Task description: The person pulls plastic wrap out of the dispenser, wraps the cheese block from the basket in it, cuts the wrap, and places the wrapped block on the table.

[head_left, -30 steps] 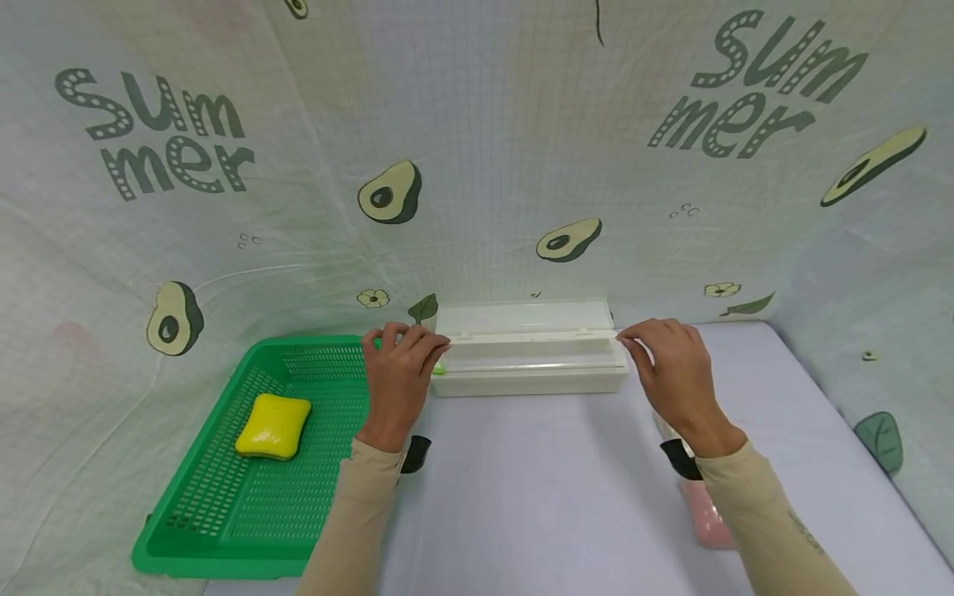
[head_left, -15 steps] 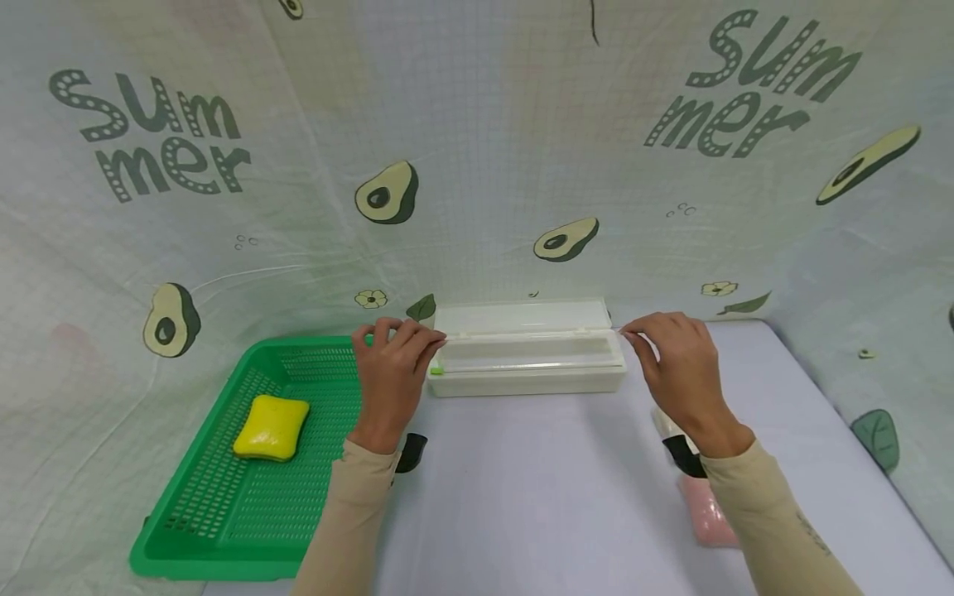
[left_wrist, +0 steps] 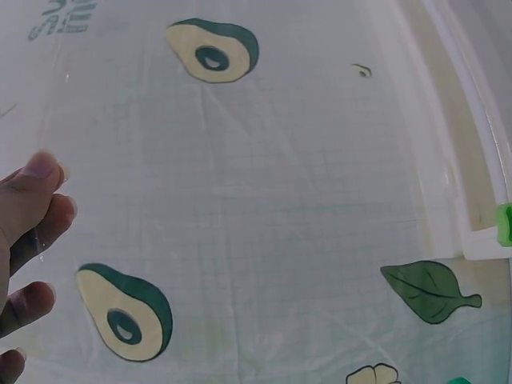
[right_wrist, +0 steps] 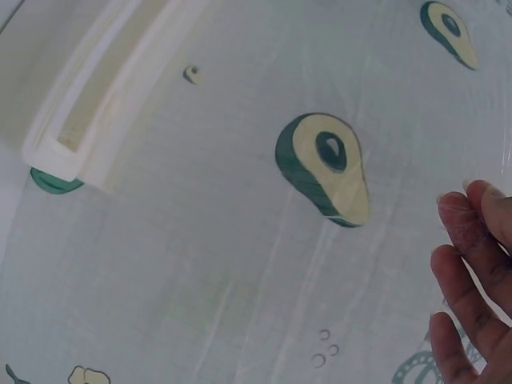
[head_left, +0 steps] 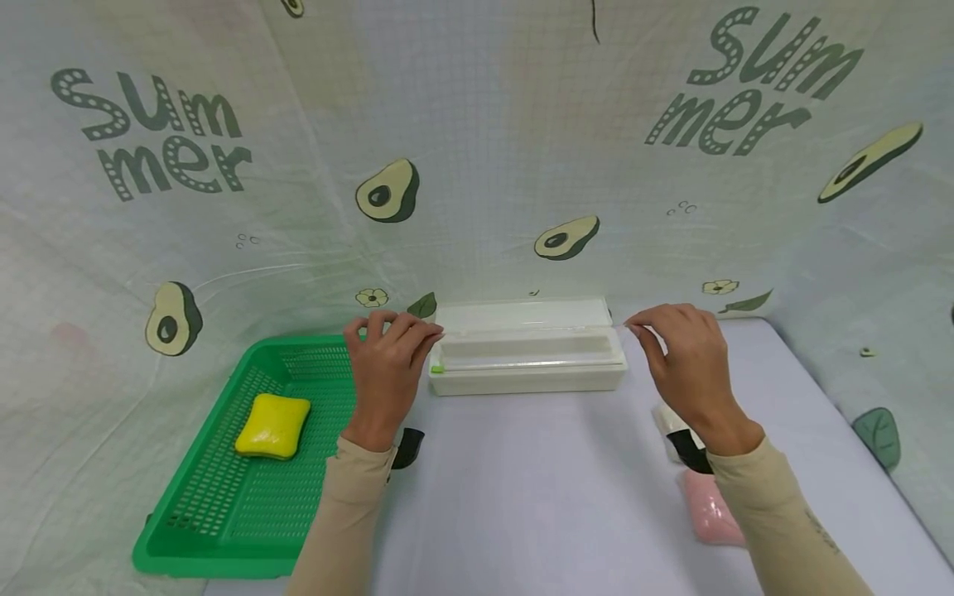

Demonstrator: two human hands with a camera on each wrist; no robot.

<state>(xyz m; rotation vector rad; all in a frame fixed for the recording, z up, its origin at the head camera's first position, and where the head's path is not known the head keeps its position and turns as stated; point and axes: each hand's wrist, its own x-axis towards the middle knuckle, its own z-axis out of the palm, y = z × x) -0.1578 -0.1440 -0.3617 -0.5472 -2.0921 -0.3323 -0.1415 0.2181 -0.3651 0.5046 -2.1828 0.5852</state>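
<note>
A long white cling film dispenser stands at the back of the table with its lid raised. A small green slider sits at its left end. Clear cling film stretches between the hands, visible mainly as faint creases and shine. My left hand pinches the film's left corner between thumb and index finger, just beyond the box's left end. On the other side, my right hand pinches the right corner, past the right end. Both hands are raised; their other fingers are loosely bent.
A green basket on the left holds a yellow pillow-shaped packet. Near the right forearm lie a pink packet and a partly hidden whitish one. A printed avocado sheet hangs behind the table.
Both hands have risen slightly and drawn apart, the left hand leftward and the right hand rightward, still pinching the cling film. The dispenser has stayed in place.
</note>
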